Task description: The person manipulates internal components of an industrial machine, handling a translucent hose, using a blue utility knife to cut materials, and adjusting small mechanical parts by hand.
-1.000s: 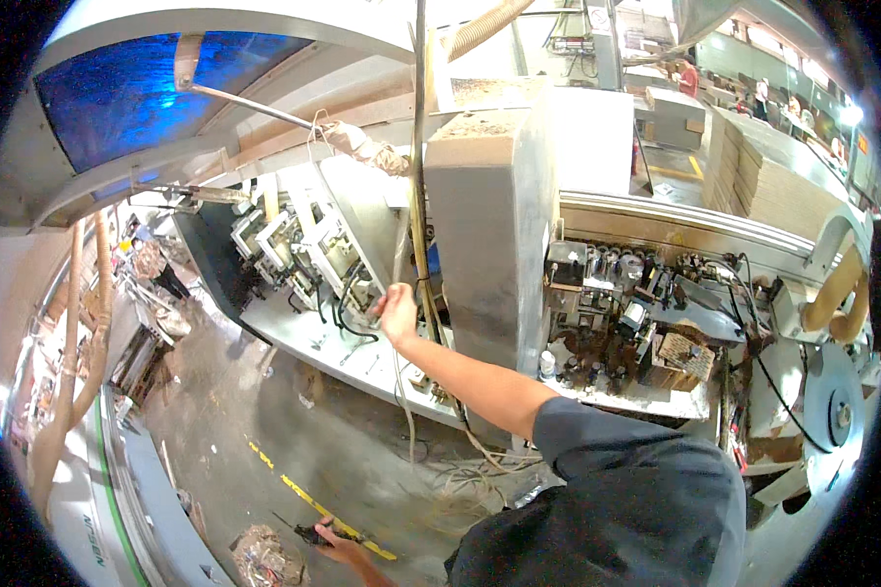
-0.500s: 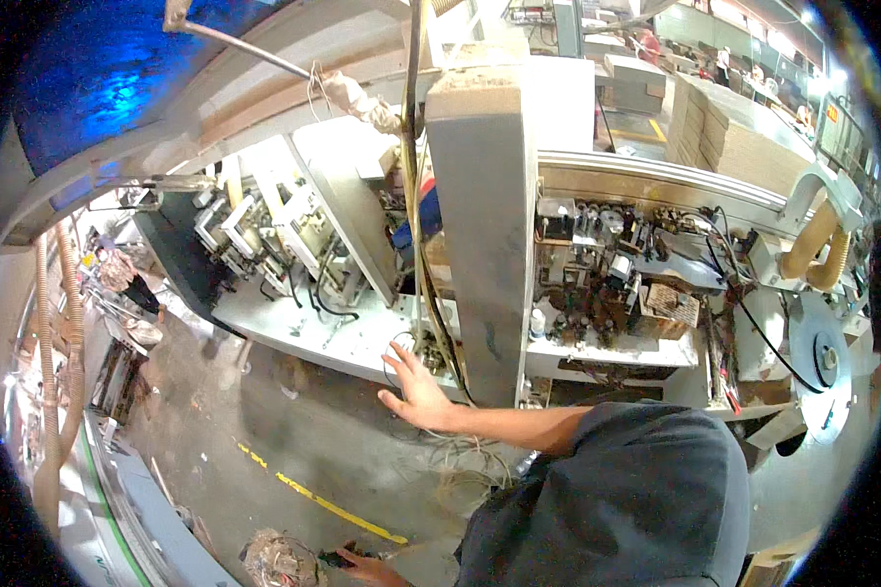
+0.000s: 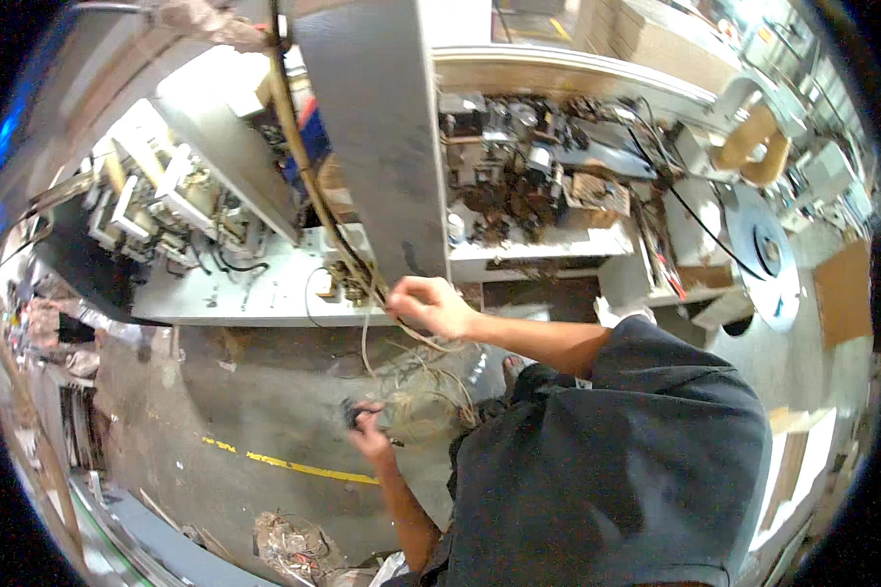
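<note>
Head view: the left grip (image 3: 369, 428), blurred, is closed around a small black object (image 3: 351, 412), whose exact shape is too smeared to read; dark ends show on both sides of the fingers. The right grip (image 3: 431, 310), above and to the right of the left one, has its fingers curled inward, and I cannot tell whether anything is pinched in them. Just beside its fingertips runs a long bundle of black and tan cables (image 3: 328, 223), coming down from the upper left. Directly above the right grip stands a tall grey rectangular column (image 3: 372, 127). Left of the right grip lies a long white metal surface (image 3: 274, 298), carrying a row of white boxy machine units (image 3: 186, 191). To the upper right of the right grip are crowded dark metal machine parts (image 3: 519, 166), with a small white bottle (image 3: 456, 228) nearer to the grip. Loose pale cables (image 3: 440, 377) lie on the grey floor below the right grip. Beneath the left grip, a yellow painted stripe (image 3: 303, 470) crosses the floor; farther down and left sits a tangled pale heap of scrap (image 3: 289, 548).
</note>
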The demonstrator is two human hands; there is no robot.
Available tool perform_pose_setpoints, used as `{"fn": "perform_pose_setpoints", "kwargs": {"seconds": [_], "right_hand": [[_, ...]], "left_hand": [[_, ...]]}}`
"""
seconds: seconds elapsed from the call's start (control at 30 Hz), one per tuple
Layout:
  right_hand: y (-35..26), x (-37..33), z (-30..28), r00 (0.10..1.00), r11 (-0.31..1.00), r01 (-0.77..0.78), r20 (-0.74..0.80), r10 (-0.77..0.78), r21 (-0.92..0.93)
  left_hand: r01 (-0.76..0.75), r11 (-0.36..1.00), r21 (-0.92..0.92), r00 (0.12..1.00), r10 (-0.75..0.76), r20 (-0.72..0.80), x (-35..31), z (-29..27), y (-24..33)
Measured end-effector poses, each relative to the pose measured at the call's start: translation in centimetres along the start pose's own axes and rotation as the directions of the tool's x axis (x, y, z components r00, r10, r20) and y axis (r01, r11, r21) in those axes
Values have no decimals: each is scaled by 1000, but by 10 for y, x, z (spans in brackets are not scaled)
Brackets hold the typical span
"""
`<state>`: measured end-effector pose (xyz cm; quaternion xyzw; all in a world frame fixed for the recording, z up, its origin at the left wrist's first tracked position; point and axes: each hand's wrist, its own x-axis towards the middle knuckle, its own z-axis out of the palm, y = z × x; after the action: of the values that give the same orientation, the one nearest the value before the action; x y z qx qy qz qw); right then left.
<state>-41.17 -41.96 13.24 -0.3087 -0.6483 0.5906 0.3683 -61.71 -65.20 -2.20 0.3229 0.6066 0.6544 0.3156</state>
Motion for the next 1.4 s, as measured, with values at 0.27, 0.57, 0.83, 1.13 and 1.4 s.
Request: {"fn": "perform_pose_setpoints", "kwargs": {"seconds": [0.27, 0.57, 0.83, 1.13, 1.4], "right_hand": [[185, -88, -163, 685, 358, -394, 10, 729, 847], [209, -93, -280, 756, 707, -539, -107, 646, 458], [232, -137, -350, 827, 744, -469, -58, 559, 477], [257, -231, -453, 605, 783, -470, -497, 622, 407], [211, -232, -504, 699, 770, -392, -382, 605, 503]], "left_hand": [[-212, 498, 841, 789, -421, 448, -18, 172, 31], [-342, 467, 816, 910, -51, 411, 52, 384, 97], [-226, 166, 960, 956, -149, 251, 186, 585, 67], [-283, 98, 954, 946, -137, 294, 229, 699, 76], [-357, 45, 933, 898, -259, 356, 251, 727, 54]]}}
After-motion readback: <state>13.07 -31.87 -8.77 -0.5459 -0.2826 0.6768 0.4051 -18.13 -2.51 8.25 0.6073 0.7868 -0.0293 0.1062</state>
